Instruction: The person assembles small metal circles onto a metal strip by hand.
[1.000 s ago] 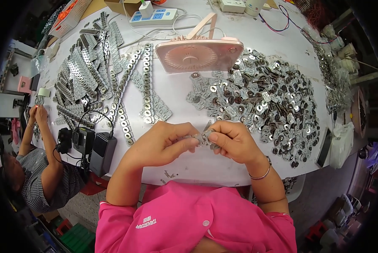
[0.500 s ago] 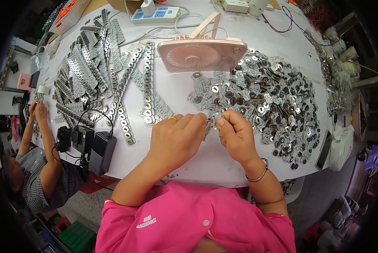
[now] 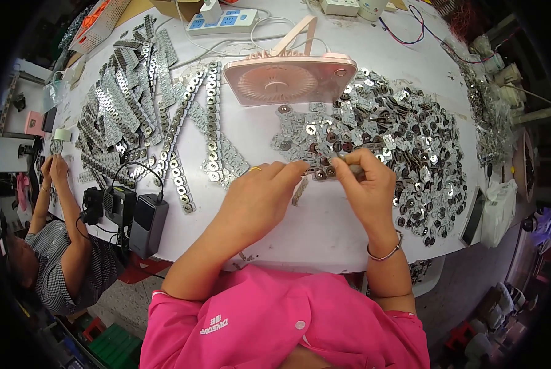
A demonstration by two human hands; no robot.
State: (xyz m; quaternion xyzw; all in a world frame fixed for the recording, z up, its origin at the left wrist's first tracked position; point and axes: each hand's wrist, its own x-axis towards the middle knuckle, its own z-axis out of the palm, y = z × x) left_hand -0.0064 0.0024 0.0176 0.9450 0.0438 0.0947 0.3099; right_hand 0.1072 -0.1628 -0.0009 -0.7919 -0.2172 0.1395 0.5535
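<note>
My left hand [image 3: 257, 195] is closed in a pinch, its fingertips on one end of a short strip of small metal parts [image 3: 321, 174] with dark round centres. At the strip's other end, the thumb and forefinger of my right hand [image 3: 372, 187] are bent together. Dark round metal parts [image 3: 357, 173] show in the curl of its fingers, partly hidden. Just beyond and to the right lies a large heap of loose metal parts [image 3: 404, 141], silver plates with dark discs. A narrow brownish strip [image 3: 299, 192] lies under the left fingertips.
A pink fan [image 3: 291, 80] stands before me. Linked metal strips [image 3: 118, 104] are piled at the left, beside a dark power bank [image 3: 149, 224] with cables. A power strip [image 3: 223, 21] lies at the back, a phone [image 3: 472, 218] at the right. Another person's hands [image 3: 54, 169] work at far left.
My right hand has moved right, away from the left fingertips, and turned. More of the short metal strip shows between my hands. The left hand has shifted only slightly.
</note>
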